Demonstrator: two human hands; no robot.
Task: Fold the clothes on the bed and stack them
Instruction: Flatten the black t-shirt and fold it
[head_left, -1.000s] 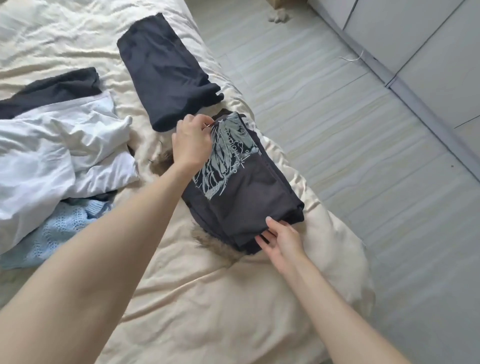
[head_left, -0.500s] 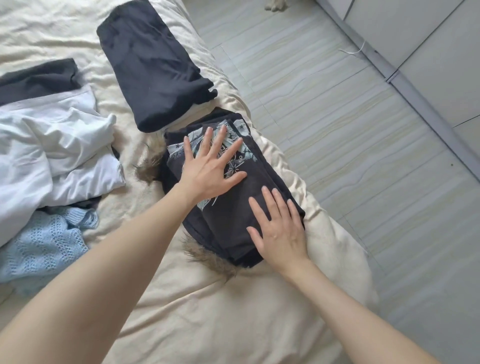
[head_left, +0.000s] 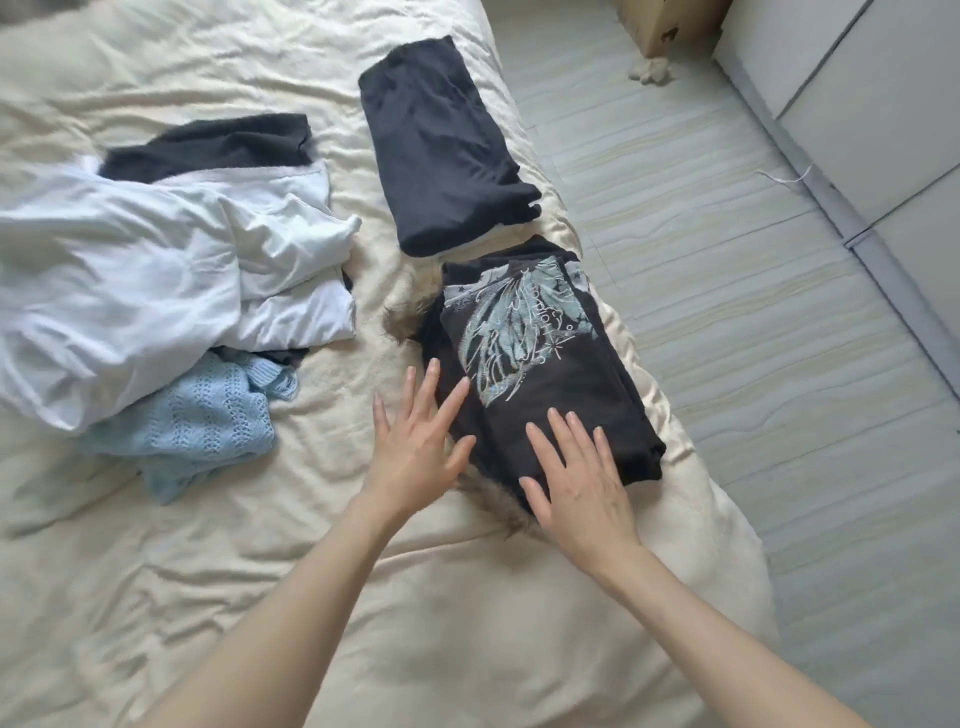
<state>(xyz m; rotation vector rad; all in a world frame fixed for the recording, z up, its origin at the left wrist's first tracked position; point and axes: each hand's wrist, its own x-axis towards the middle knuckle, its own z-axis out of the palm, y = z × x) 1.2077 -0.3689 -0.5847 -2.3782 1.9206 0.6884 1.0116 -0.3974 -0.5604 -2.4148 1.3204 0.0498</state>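
Cream bedding: a rumpled bed (head_left: 218, 571) fills the near and left of the view.
Hands: two, both flat with fingers straight and spread.
Right hand (head_left: 576, 483): rests on the near end of the folded printed shirt (head_left: 540, 364).
Left hand (head_left: 415, 447): fingertips touch the shirt's left edge.
Fur trim (head_left: 498, 506): pokes out from under the shirt.
Folded pieces: two; the printed shirt near the bed's right edge, a plain dark one (head_left: 441, 150) just beyond it.
Unfolded heap, left: a blue knit (head_left: 192, 431), white cloth (head_left: 130, 275), a dark garment (head_left: 208, 145) farthest.
Floor: one cardboard box (head_left: 660, 21).
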